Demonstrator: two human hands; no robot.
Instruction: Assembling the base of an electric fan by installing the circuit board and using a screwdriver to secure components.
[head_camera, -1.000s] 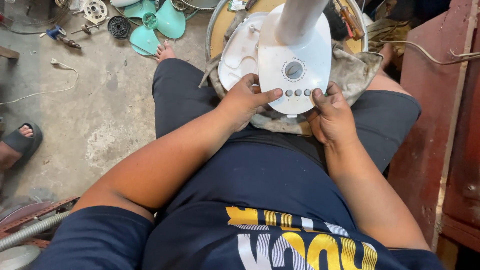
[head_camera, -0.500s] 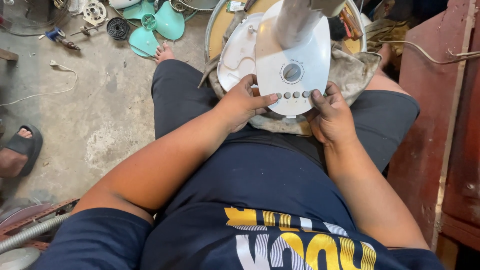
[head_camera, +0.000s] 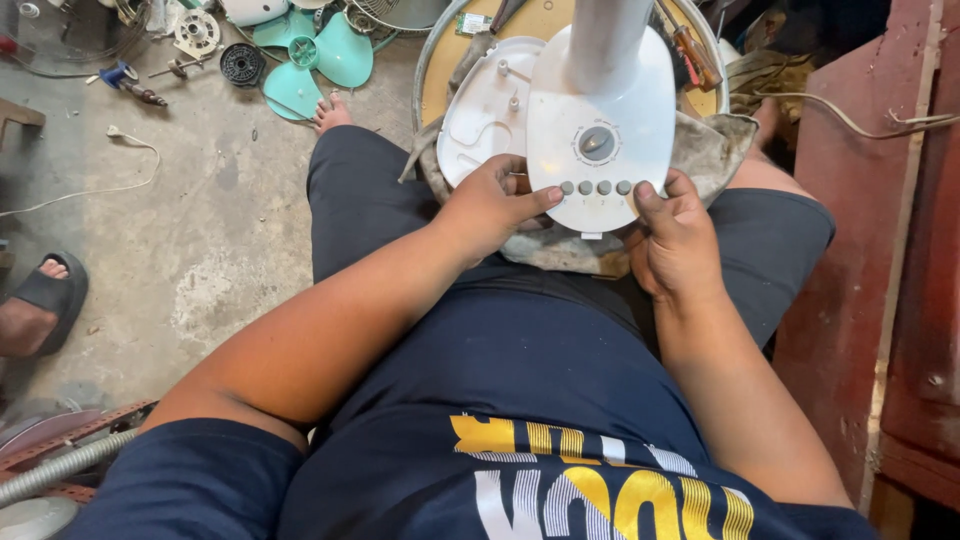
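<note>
Head view: seated person is working a white fan base (head_camera: 600, 130) on the lap, its pole (head_camera: 605, 40) rising away from the body. Left hand (head_camera: 490, 205) is gripping the near-left edge of the fan base, fingers closed over the rim, thumb lying toward the row of grey buttons (head_camera: 596, 187). Right hand (head_camera: 675, 240) is clamping the near-right edge, thumb pressing on top beside the buttons, fingers curled under and hidden. A grey dial (head_camera: 597, 143) is sitting just beyond the buttons. A white underside cover (head_camera: 480, 105) is lying left of the fan base, on a rag (head_camera: 715, 150). Teal fan blades (head_camera: 320, 60) are lying on the floor, well left of it. Judged step: steadying or seating the control housing; next move likely needs even pressure at both near corners, keeping it level.
</note>
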